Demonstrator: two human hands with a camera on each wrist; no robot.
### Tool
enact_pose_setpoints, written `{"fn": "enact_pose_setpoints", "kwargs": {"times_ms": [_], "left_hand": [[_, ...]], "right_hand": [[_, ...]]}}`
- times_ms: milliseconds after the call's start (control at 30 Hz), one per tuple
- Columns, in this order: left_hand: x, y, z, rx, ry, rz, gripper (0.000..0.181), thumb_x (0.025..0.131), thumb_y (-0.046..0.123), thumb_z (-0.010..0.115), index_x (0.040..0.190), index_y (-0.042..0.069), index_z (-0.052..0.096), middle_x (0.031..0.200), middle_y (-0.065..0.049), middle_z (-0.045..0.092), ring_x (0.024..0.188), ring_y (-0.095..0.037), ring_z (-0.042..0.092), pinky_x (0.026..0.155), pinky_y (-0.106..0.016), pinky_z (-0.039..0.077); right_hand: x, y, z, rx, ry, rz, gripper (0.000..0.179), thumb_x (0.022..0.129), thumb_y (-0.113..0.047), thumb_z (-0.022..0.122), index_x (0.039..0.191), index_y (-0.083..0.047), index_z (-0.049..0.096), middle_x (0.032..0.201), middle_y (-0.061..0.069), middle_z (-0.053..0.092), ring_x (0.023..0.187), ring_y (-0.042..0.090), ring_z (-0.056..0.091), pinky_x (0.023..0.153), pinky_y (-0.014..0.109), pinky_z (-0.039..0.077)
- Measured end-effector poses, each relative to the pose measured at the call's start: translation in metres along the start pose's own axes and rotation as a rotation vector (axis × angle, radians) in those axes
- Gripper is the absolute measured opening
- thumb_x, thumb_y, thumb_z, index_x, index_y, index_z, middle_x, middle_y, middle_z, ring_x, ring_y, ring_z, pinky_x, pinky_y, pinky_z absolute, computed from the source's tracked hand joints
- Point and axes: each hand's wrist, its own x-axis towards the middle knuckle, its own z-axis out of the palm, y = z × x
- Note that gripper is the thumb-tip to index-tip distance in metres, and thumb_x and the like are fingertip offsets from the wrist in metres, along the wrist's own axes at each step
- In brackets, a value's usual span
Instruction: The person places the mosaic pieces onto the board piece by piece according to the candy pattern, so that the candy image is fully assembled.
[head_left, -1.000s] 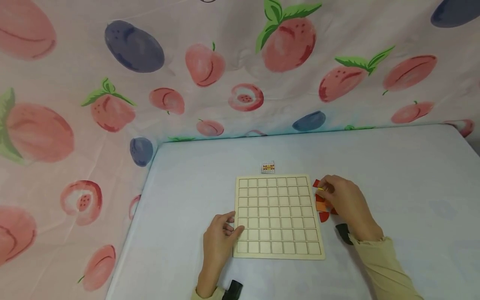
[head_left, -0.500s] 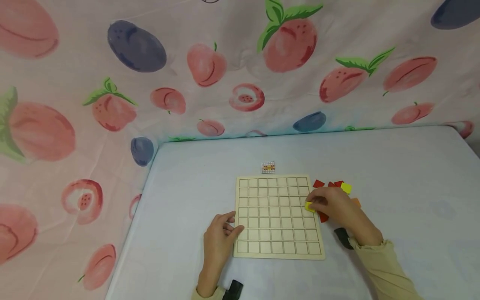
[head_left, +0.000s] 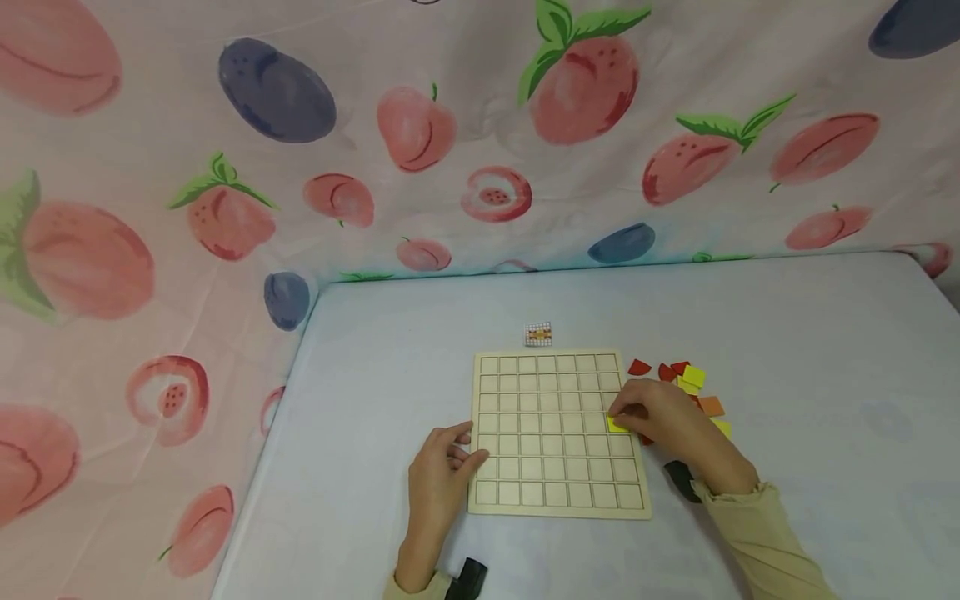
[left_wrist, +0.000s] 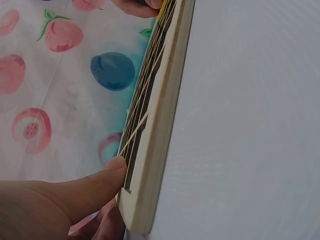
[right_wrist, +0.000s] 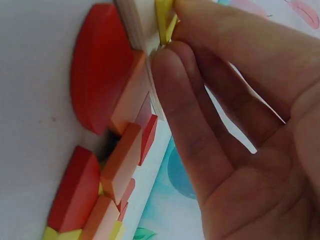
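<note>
A square pale wooden board with a grid of recessed cells lies on the white table. At its left edge my left hand grips the frame; in the left wrist view the thumb rests on the rim while fingers curl in below. Over the rightmost column, about mid-height, my right hand pinches a small yellow square tile. The right wrist view shows that tile between thumb and fingertips at the board's edge. Part of the tile is hidden behind the fingers.
Loose pieces lie right of the board: red rounded-edge ones, yellow squares and orange ones, some partly under the right hand. A small printed grid card lies behind the board. Fruit-print cloth hangs beyond the table.
My right hand has come left and toward me from the loose pieces, bringing a yellow tile onto the board's right column. The left hand has kept its place.
</note>
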Motion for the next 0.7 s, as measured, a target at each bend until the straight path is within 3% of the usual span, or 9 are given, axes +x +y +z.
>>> {"fn": "enact_pose_setpoints", "kwargs": {"times_ms": [267, 433, 700], "left_hand": [[0.000, 0.000, 0.000, -0.009, 0.000, -0.002, 0.042, 0.078, 0.015, 0.085, 0.117, 0.008, 0.072, 0.095, 0.001, 0.065, 0.075, -0.008, 0.062, 0.064, -0.018, 0.054], [0.000, 0.000, 0.000, -0.012, -0.004, -0.006, 0.042, 0.078, 0.015, 0.085, 0.117, 0.008, 0.071, 0.096, 0.001, 0.065, 0.075, -0.008, 0.063, 0.065, -0.017, 0.055], [0.000, 0.001, 0.000, -0.009, -0.012, -0.008, 0.042, 0.078, 0.015, 0.084, 0.118, 0.008, 0.071, 0.097, 0.001, 0.065, 0.075, -0.009, 0.063, 0.065, -0.018, 0.054]], "right_hand": [[0.000, -0.002, -0.002, 0.031, -0.052, 0.047, 0.011, 0.084, -0.004, 0.077, 0.092, -0.011, 0.073, 0.089, -0.004, 0.066, 0.077, 0.009, 0.058, 0.067, 0.024, 0.052], [-0.002, 0.001, -0.008, 0.006, -0.005, 0.025, 0.019, 0.082, -0.009, 0.080, 0.098, -0.009, 0.071, 0.090, -0.004, 0.067, 0.081, 0.012, 0.059, 0.073, 0.030, 0.054], [-0.008, 0.003, -0.023, -0.027, 0.015, 0.084, 0.022, 0.082, -0.010, 0.080, 0.102, -0.005, 0.072, 0.095, 0.003, 0.069, 0.082, 0.016, 0.062, 0.073, 0.033, 0.056]]}}
